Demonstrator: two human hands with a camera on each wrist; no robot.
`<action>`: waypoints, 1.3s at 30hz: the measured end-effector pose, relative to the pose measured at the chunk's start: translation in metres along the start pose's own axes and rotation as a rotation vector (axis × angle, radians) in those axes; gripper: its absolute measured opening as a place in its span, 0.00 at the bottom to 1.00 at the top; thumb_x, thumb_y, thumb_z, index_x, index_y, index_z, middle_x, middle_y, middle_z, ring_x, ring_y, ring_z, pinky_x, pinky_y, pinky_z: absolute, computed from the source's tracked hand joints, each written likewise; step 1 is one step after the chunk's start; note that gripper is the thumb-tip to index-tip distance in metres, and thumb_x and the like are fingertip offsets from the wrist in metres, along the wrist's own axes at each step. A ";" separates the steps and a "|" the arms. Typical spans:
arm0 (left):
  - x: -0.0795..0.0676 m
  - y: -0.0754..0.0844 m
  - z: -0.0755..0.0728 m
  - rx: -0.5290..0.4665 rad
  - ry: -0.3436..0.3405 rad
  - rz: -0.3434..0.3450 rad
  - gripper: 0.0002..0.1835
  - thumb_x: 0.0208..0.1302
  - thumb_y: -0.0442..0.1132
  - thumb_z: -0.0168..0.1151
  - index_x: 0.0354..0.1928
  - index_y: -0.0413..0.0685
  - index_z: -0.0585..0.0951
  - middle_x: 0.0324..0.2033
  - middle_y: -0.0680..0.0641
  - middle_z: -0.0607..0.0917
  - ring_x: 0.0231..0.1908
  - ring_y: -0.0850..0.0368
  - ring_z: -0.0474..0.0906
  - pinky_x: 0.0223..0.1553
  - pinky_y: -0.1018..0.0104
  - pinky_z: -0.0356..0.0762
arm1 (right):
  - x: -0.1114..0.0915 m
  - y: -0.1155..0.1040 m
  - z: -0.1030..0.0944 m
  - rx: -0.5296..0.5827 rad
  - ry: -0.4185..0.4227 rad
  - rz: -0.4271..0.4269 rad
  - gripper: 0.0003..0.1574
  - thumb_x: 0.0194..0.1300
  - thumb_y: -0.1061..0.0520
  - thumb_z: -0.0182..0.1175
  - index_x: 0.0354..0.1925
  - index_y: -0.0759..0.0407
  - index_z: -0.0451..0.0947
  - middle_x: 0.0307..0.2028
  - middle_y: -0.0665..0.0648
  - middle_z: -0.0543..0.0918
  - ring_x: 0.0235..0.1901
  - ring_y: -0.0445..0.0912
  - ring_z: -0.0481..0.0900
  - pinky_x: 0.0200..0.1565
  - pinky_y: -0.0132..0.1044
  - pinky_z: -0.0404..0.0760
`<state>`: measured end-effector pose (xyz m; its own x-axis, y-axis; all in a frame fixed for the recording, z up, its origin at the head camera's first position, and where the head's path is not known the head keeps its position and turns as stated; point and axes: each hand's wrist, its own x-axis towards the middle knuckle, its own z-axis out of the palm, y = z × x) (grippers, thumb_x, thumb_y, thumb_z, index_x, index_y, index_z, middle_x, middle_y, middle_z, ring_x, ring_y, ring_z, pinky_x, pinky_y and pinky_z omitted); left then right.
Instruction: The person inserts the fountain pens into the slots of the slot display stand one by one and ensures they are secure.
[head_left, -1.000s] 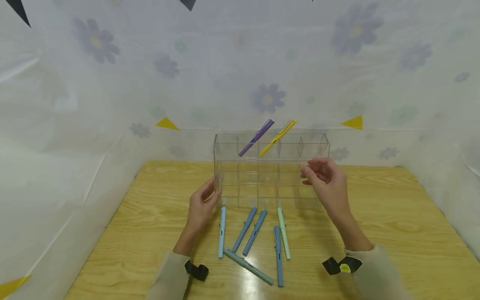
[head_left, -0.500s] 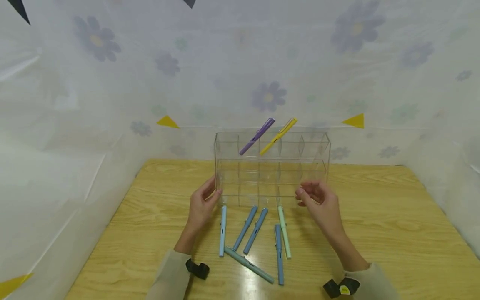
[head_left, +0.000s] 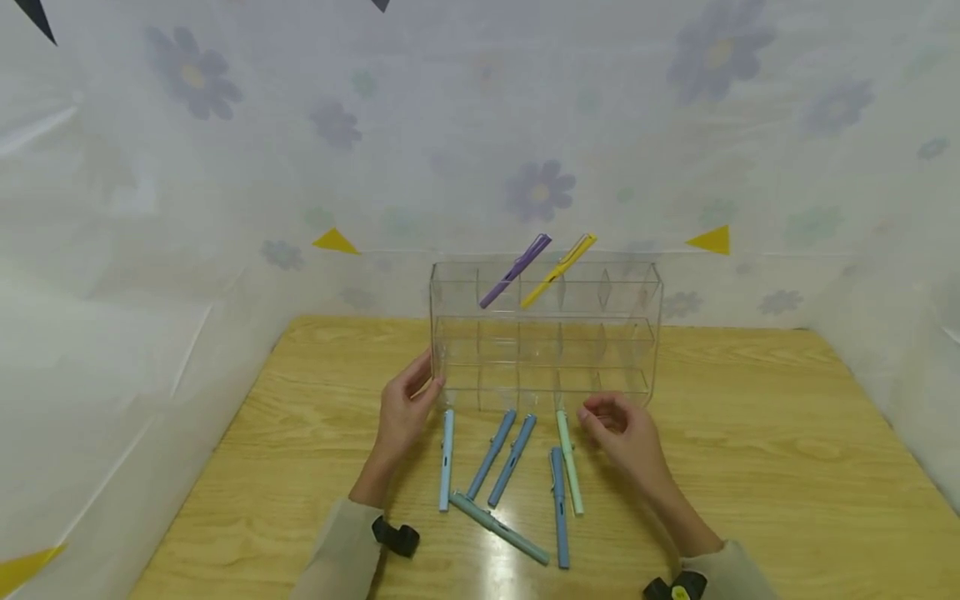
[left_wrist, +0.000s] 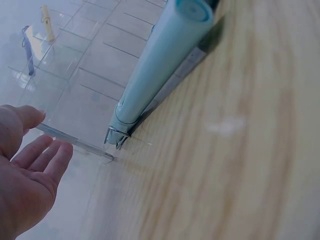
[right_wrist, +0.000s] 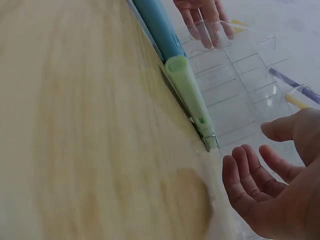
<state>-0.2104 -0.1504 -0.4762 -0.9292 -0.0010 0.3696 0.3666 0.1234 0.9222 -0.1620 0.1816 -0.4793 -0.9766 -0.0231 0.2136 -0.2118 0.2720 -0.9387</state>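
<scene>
A clear acrylic pen rack (head_left: 540, 319) with tiered compartments stands upright on the table. My left hand (head_left: 403, 414) holds its left side, thumb in front and fingers behind the panel; the left wrist view shows the hand (left_wrist: 32, 170) at that edge. My right hand (head_left: 626, 433) is empty, fingers loosely bent, just right of the cap end of the light green pen (head_left: 569, 462). In the right wrist view this pen (right_wrist: 190, 92) lies beside the hand (right_wrist: 275, 185). A purple pen (head_left: 516, 271) and a yellow pen (head_left: 558, 271) lean in the rack's top row.
On the table in front of the rack lie a light blue pen (head_left: 446, 462), a blue pen (head_left: 492, 454), another blue pen (head_left: 513, 460), a grey-green pen (head_left: 498, 527) and a third blue pen (head_left: 560, 508). A flowered white sheet (head_left: 480, 125) hangs behind.
My right hand has come down from the rack's right front, moving toward me and slightly left to beside the light green pen. The left hand stays on the rack; the pens have not moved.
</scene>
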 end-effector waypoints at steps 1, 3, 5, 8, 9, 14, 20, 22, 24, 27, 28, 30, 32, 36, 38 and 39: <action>0.000 0.000 0.000 -0.001 0.002 -0.003 0.26 0.71 0.27 0.63 0.70 0.37 0.74 0.65 0.35 0.77 0.63 0.40 0.76 0.55 0.62 0.81 | 0.000 0.003 0.001 -0.012 -0.007 0.014 0.13 0.71 0.61 0.67 0.48 0.70 0.80 0.40 0.64 0.85 0.36 0.51 0.86 0.35 0.36 0.89; 0.000 0.001 -0.001 0.001 0.004 -0.010 0.26 0.71 0.27 0.63 0.70 0.38 0.74 0.65 0.35 0.77 0.63 0.40 0.76 0.55 0.62 0.82 | -0.001 0.007 0.004 -0.051 -0.017 0.043 0.14 0.70 0.60 0.67 0.48 0.69 0.80 0.40 0.63 0.85 0.36 0.51 0.85 0.36 0.34 0.88; 0.000 0.001 -0.001 0.005 0.003 -0.012 0.26 0.71 0.27 0.63 0.70 0.38 0.74 0.65 0.35 0.77 0.64 0.40 0.76 0.55 0.62 0.81 | -0.001 0.009 0.007 -0.093 -0.028 0.064 0.15 0.69 0.59 0.68 0.48 0.68 0.80 0.40 0.61 0.85 0.37 0.49 0.85 0.37 0.32 0.87; 0.000 0.002 -0.001 0.012 0.002 -0.017 0.26 0.72 0.28 0.63 0.70 0.38 0.74 0.65 0.35 0.77 0.63 0.40 0.76 0.55 0.61 0.81 | -0.002 0.010 0.011 -0.155 -0.032 0.084 0.16 0.67 0.59 0.70 0.49 0.66 0.80 0.39 0.58 0.85 0.37 0.47 0.84 0.39 0.30 0.86; 0.000 0.002 -0.001 0.012 0.002 -0.020 0.26 0.72 0.29 0.63 0.70 0.38 0.74 0.65 0.36 0.77 0.63 0.40 0.76 0.55 0.61 0.81 | -0.003 0.010 0.013 -0.171 -0.034 0.089 0.16 0.66 0.60 0.71 0.49 0.66 0.80 0.39 0.57 0.85 0.38 0.46 0.83 0.40 0.29 0.85; 0.000 0.002 0.000 0.015 0.000 -0.016 0.26 0.71 0.29 0.64 0.70 0.39 0.74 0.65 0.36 0.77 0.64 0.40 0.76 0.56 0.61 0.81 | -0.005 0.007 0.019 -0.236 -0.051 0.093 0.19 0.62 0.62 0.74 0.49 0.65 0.81 0.38 0.56 0.84 0.37 0.46 0.81 0.36 0.29 0.84; -0.001 0.002 -0.001 0.007 -0.002 -0.020 0.27 0.71 0.28 0.64 0.71 0.39 0.74 0.65 0.36 0.77 0.64 0.40 0.75 0.56 0.61 0.81 | -0.007 0.003 0.023 -0.285 -0.069 0.055 0.23 0.59 0.65 0.75 0.51 0.69 0.81 0.37 0.56 0.84 0.36 0.46 0.80 0.35 0.29 0.82; -0.001 0.002 -0.001 0.004 0.001 -0.026 0.27 0.71 0.28 0.64 0.71 0.39 0.74 0.65 0.36 0.77 0.64 0.40 0.76 0.55 0.61 0.81 | -0.008 0.001 0.023 -0.296 -0.077 0.039 0.23 0.58 0.64 0.76 0.52 0.69 0.82 0.37 0.56 0.84 0.36 0.46 0.80 0.35 0.29 0.82; -0.001 0.002 -0.001 0.003 0.004 -0.031 0.27 0.71 0.28 0.63 0.71 0.40 0.74 0.65 0.36 0.77 0.64 0.41 0.76 0.56 0.61 0.81 | -0.008 0.000 0.024 -0.311 -0.088 0.030 0.24 0.58 0.63 0.76 0.52 0.69 0.82 0.37 0.56 0.84 0.36 0.45 0.79 0.35 0.29 0.81; 0.000 0.003 -0.001 0.007 0.006 -0.031 0.26 0.71 0.29 0.64 0.70 0.41 0.74 0.65 0.37 0.77 0.64 0.42 0.76 0.55 0.61 0.81 | -0.007 -0.002 0.024 -0.335 -0.105 0.017 0.22 0.59 0.64 0.76 0.51 0.68 0.83 0.37 0.55 0.83 0.36 0.45 0.78 0.35 0.30 0.81; 0.000 0.003 -0.001 0.008 0.005 -0.031 0.27 0.71 0.29 0.64 0.71 0.41 0.74 0.65 0.37 0.77 0.64 0.42 0.76 0.56 0.61 0.81 | -0.008 -0.002 0.024 -0.345 -0.111 0.012 0.21 0.59 0.64 0.75 0.50 0.68 0.83 0.37 0.55 0.84 0.36 0.45 0.78 0.36 0.30 0.81; 0.000 0.003 -0.001 0.012 0.005 -0.029 0.27 0.71 0.29 0.64 0.71 0.41 0.74 0.66 0.37 0.77 0.64 0.42 0.75 0.56 0.61 0.81 | -0.008 -0.002 0.024 -0.368 -0.127 0.005 0.18 0.60 0.64 0.74 0.49 0.66 0.85 0.36 0.54 0.84 0.36 0.44 0.78 0.36 0.31 0.81; 0.000 0.003 -0.001 0.014 0.002 -0.027 0.27 0.71 0.29 0.64 0.71 0.40 0.74 0.66 0.37 0.77 0.64 0.41 0.75 0.56 0.61 0.81 | -0.010 -0.003 0.023 -0.384 -0.140 0.001 0.14 0.61 0.65 0.73 0.46 0.64 0.86 0.36 0.53 0.84 0.35 0.43 0.78 0.36 0.31 0.81; -0.001 0.002 -0.001 0.014 0.000 -0.024 0.27 0.71 0.29 0.64 0.71 0.40 0.74 0.65 0.37 0.77 0.64 0.41 0.75 0.55 0.60 0.81 | -0.011 -0.003 0.022 -0.386 -0.150 -0.001 0.10 0.61 0.67 0.71 0.43 0.60 0.88 0.35 0.51 0.84 0.34 0.42 0.79 0.36 0.32 0.82; -0.001 0.002 -0.001 0.012 0.000 -0.023 0.26 0.71 0.29 0.64 0.70 0.40 0.74 0.65 0.37 0.77 0.64 0.41 0.76 0.55 0.60 0.81 | -0.011 -0.003 0.022 -0.387 -0.147 -0.002 0.10 0.61 0.67 0.71 0.42 0.60 0.88 0.35 0.51 0.84 0.34 0.42 0.79 0.35 0.32 0.82; -0.001 0.002 -0.001 0.010 0.001 -0.023 0.26 0.71 0.29 0.64 0.70 0.40 0.74 0.65 0.37 0.77 0.64 0.41 0.76 0.55 0.61 0.81 | -0.011 -0.004 0.022 -0.386 -0.144 -0.001 0.10 0.61 0.67 0.71 0.42 0.60 0.88 0.35 0.51 0.84 0.34 0.42 0.79 0.35 0.32 0.81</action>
<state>-0.2085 -0.1509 -0.4745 -0.9372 -0.0048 0.3487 0.3449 0.1337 0.9291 -0.1515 0.1597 -0.4842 -0.9773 -0.1509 0.1486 -0.2105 0.6120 -0.7624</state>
